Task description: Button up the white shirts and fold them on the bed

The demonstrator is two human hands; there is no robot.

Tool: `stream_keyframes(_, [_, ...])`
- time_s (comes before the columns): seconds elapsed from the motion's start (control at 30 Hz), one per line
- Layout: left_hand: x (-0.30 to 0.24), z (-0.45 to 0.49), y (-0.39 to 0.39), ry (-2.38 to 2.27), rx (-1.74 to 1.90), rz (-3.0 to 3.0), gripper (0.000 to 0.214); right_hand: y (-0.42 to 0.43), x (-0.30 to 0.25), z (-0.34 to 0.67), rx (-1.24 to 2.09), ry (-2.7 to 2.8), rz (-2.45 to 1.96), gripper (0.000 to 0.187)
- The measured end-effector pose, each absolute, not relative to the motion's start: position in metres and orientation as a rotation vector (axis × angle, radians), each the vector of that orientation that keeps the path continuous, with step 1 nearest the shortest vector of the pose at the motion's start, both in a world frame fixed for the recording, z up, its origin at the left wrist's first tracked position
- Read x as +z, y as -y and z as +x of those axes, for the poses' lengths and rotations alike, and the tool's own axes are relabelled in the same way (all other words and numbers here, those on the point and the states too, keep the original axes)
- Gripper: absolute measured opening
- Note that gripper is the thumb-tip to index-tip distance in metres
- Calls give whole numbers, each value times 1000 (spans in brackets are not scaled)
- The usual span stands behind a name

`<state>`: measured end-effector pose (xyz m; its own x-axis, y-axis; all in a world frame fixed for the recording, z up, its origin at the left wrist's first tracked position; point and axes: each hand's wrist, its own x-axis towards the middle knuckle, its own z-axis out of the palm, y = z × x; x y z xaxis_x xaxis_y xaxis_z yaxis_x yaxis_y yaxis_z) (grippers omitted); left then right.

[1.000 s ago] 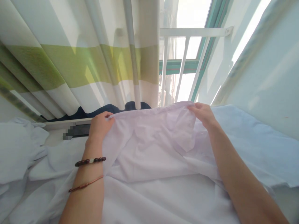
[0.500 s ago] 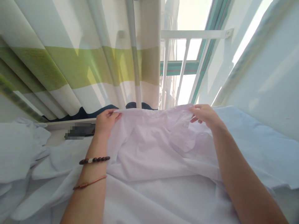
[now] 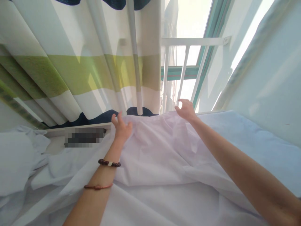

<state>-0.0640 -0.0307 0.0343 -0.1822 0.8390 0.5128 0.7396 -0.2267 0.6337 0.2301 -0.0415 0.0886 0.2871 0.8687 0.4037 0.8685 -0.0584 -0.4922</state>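
Note:
A thin white sheet-like cloth [image 3: 150,150] with a faint lilac tint lies rumpled across the bed, its far edge along the window side. My left hand [image 3: 121,128] is over the cloth's far left part, fingers spread and holding nothing. Two bracelets, one of dark beads [image 3: 109,163] and one of reddish cord [image 3: 98,187], circle that wrist. Near the far right corner of the cloth, my right hand [image 3: 185,110] is raised with fingers apart and nothing in them. Whether either hand touches the fabric I cannot tell.
Beyond the bed hangs a white, green and navy curtain [image 3: 94,75]. White railings [image 3: 195,41] stand before the window at the back right. A blurred dark object [image 3: 84,137] lies at the far left, near a white bundle of cloth [image 3: 14,157]. Pale bluish bedding [image 3: 246,141] spreads right.
Both hands have let go of the cloth's far edge and opened. My left hand has shifted right and my right hand left. The cloth's edge has settled lower.

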Motion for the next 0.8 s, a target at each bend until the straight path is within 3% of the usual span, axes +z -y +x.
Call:
stream_keyframes(0.13, [14,-28,64,-1751,705,2291,44,82,65,171,-48,1995,-1836,48])
stream_keyframes(0.23, [-5,-12,81,-1732,420,2331,50,108,34,144,55,2166,-1869,41])
stream_keyframes(0.37, [-11,-12,84,-1832,187,2396,62,110,-2,152,102,2184,-1995,66])
stream_keyframes(0.53, [-5,-16,73,-1847,114,2439,65,82,-7,185,106,2265,-1978,77])
stream_keyframes(0.8, [-7,-16,59,-1841,149,2446,66,77,3,201,-58,2519,-1840,65])
